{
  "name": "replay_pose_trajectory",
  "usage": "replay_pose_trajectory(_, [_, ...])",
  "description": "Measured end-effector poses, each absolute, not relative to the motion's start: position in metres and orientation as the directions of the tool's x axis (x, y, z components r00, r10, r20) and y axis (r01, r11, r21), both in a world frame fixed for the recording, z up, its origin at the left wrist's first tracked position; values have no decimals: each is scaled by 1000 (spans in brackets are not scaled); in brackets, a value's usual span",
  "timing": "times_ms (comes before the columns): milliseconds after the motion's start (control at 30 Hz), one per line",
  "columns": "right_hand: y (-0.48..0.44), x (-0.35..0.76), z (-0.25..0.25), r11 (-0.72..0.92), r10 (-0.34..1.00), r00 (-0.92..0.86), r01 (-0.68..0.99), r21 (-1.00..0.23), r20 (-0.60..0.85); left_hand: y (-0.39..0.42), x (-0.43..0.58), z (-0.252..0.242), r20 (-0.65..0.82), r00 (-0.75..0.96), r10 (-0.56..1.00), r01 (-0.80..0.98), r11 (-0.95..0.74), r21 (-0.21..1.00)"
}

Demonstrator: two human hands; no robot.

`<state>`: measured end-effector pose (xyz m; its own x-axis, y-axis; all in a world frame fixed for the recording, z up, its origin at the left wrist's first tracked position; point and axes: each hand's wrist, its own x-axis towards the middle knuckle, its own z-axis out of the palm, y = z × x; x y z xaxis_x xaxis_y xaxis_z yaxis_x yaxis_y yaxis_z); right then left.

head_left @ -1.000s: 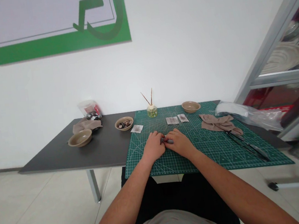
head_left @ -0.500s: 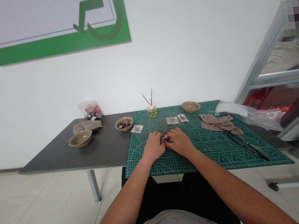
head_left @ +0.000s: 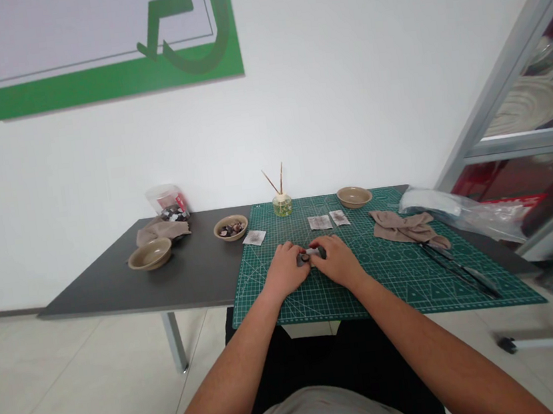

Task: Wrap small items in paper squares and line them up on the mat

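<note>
My left hand (head_left: pixel 285 271) and my right hand (head_left: pixel 336 262) rest together on the green cutting mat (head_left: pixel 395 273), fingers curled. Between their fingertips they pinch a small grey object (head_left: pixel 311 254) with a bit of red on it; I cannot make out what it is. Three small white sachets lie beyond the hands: one (head_left: pixel 254 237) at the mat's left edge and two (head_left: pixel 327 220) further back. A beige bowl (head_left: pixel 230 227) holding dark stones stands to the back left.
A reed diffuser bottle (head_left: pixel 282 205) and an empty beige bowl (head_left: pixel 354 195) stand at the mat's far edge. Beige cloth (head_left: pixel 404 225), black scissors (head_left: pixel 458 268) and a plastic bag (head_left: pixel 463 211) lie to the right. Another bowl (head_left: pixel 150 254), cloth and a jar (head_left: pixel 169 203) sit left. A metal shelf stands right.
Both hands stay together on the mat; the fingers have shifted slightly forward, working the small grey object between them.
</note>
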<state>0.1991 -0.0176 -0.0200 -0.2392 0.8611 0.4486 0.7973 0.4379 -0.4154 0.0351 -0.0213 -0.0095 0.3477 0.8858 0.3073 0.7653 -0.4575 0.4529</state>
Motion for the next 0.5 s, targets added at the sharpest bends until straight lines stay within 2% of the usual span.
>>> replay_pose_trajectory(67, [-18,199,-22,379,878,-192,840,-390,439,-21,35,-10,304,341,890,759,-451,470])
replay_pose_trajectory(200, [-19,199,-24,381,881,-233,866,-325,413,-18,35,-14,338,315,887,748,-451,487])
replay_pose_trajectory(300, [-19,199,-23,373,886,-223,864,-339,407,-16,34,-15,359,268,894,750,-427,505])
replay_pose_trajectory(367, [-18,200,-21,375,896,-216,835,-403,388,-16,33,-14,364,245,899,734,-417,536])
replay_pose_trajectory(500, [-16,203,-18,341,935,-177,686,-642,308,-16,30,-12,401,203,893,650,-430,627])
